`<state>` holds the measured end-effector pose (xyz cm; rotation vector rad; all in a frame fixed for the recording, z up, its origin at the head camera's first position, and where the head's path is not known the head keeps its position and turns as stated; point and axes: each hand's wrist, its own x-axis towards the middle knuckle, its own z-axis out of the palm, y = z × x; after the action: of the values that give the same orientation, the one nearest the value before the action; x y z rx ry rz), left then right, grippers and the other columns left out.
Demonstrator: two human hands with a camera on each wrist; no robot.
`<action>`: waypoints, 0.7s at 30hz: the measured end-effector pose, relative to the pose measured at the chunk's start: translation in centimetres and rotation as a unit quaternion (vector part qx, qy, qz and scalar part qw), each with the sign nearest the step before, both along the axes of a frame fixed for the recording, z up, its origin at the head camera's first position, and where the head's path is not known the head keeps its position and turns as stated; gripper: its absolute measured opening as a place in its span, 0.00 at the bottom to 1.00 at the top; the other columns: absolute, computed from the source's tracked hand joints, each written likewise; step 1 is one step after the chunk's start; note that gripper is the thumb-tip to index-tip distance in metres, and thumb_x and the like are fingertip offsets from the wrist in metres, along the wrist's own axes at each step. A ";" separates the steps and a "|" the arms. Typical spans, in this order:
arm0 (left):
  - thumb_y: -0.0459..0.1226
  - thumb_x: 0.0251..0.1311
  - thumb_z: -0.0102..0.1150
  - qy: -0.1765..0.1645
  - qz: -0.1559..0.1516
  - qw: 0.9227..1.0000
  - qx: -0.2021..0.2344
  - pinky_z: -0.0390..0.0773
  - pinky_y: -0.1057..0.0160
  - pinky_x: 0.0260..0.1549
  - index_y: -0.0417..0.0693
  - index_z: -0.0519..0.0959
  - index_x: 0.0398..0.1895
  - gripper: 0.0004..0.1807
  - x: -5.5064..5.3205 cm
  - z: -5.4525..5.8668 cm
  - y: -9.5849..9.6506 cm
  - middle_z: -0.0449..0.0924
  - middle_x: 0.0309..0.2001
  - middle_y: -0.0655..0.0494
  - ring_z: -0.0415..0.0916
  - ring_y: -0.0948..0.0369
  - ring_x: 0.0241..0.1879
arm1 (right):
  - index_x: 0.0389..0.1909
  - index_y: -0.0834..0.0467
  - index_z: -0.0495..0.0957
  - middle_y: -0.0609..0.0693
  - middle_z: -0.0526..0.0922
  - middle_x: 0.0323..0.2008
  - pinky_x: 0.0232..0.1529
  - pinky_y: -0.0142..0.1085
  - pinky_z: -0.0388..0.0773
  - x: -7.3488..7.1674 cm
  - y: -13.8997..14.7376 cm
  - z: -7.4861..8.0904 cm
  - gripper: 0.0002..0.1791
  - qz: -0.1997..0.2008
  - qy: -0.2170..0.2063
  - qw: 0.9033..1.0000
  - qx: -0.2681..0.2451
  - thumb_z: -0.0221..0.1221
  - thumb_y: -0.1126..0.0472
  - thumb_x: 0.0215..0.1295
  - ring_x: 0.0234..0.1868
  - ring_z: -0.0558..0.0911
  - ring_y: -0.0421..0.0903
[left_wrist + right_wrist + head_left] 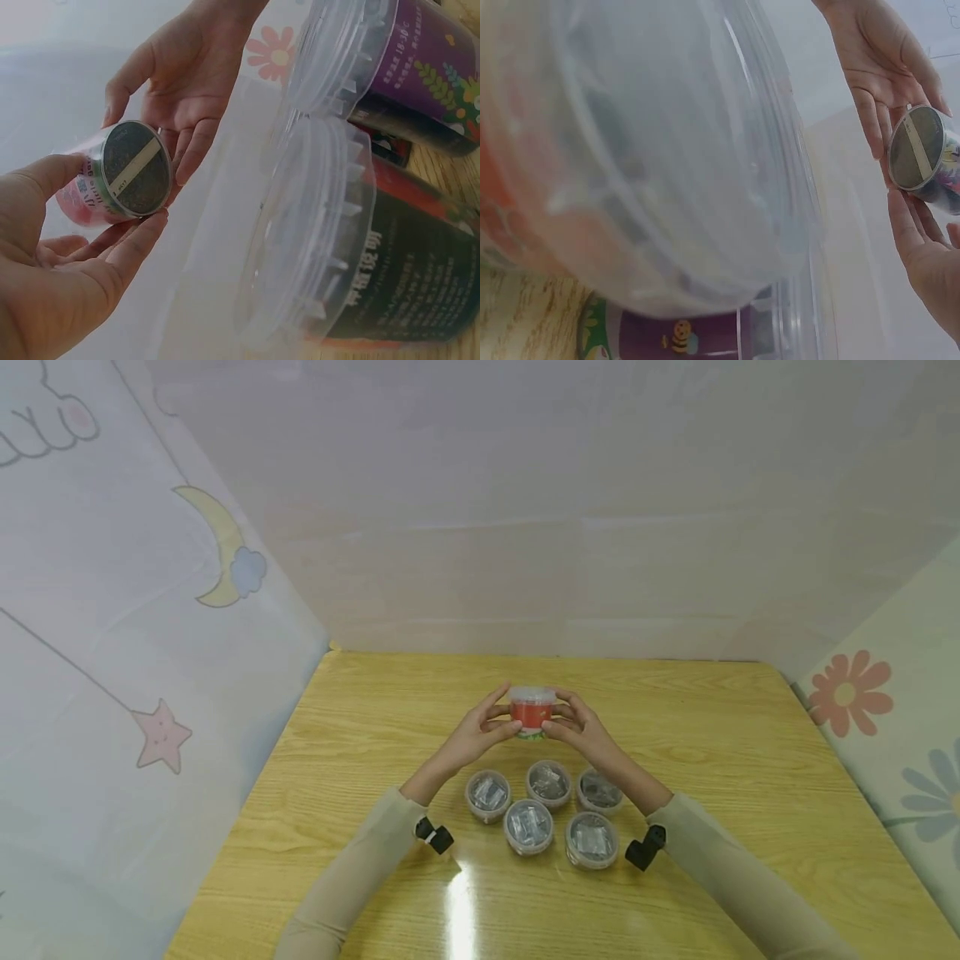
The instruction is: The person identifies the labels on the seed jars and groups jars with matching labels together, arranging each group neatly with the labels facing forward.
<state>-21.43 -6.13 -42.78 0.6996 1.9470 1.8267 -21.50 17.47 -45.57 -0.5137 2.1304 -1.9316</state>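
Note:
A small round plastic tub [532,713] with a red label and clear lid is held between both hands beyond the group of other tubs. My left hand [478,732] grips its left side, thumb in front and fingers spread behind. Opposite it, my right hand [581,730] grips the right side in the same way. In the left wrist view the held tub's dark base [138,169] shows, crossed by a pale strip. The right wrist view also shows this base [916,148], between the fingertips of both hands.
Several similar lidded tubs [528,827] stand grouped on the wooden table [360,743] between the forearms, with grey packets visible through their lids. One tub with a purple label [427,64] stands close to the left wrist camera. A pale wall sheet [540,560] rises behind the table.

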 end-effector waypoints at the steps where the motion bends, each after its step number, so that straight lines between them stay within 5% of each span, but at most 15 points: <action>1: 0.35 0.67 0.49 0.001 0.002 1.000 0.002 0.71 0.47 0.56 0.54 0.42 0.74 0.38 0.0 0.0 0.0 0.58 0.66 0.38 0.66 0.45 0.61 | 0.70 0.53 0.51 0.62 0.68 0.60 0.55 0.52 0.73 0.0 0.0 0.0 0.33 0.002 -0.001 1.000 -0.001 0.53 0.59 0.68 0.56 0.74 0.47; 8: 0.35 0.65 0.53 -0.005 0.024 1.000 0.015 0.74 0.52 0.54 0.50 0.47 0.73 0.37 0.0 0.1 0.1 0.62 0.63 0.39 0.69 0.46 0.58 | 0.70 0.54 0.51 0.61 0.66 0.61 0.56 0.55 0.71 0.2 -0.2 0.6 0.33 0.012 0.001 1.000 -0.004 0.53 0.58 0.68 0.62 0.68 0.59; 15: 0.36 0.62 0.57 -0.014 0.053 0.998 0.033 0.77 0.54 0.50 0.56 0.52 0.71 0.36 -1.1 -1.9 0.5 0.66 0.61 0.42 0.71 0.46 0.56 | 0.70 0.53 0.52 0.61 0.66 0.61 0.55 0.49 0.74 0.0 -0.2 0.8 0.32 0.010 0.006 1.000 0.007 0.52 0.59 0.69 0.62 0.68 0.57; 21: 0.43 0.56 0.63 -0.002 0.073 0.997 0.038 0.78 0.53 0.48 0.59 0.56 0.69 0.38 -1.0 -2.3 0.8 0.69 0.58 0.45 0.74 0.49 0.53 | 0.69 0.54 0.54 0.60 0.68 0.58 0.54 0.51 0.74 0.2 -0.8 0.8 0.33 -0.006 0.019 0.999 0.026 0.55 0.59 0.66 0.58 0.71 0.56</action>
<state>-22.40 -5.30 -45.08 0.5898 1.9819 1.9967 -21.29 16.72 -44.78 -0.5319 2.2067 -1.8812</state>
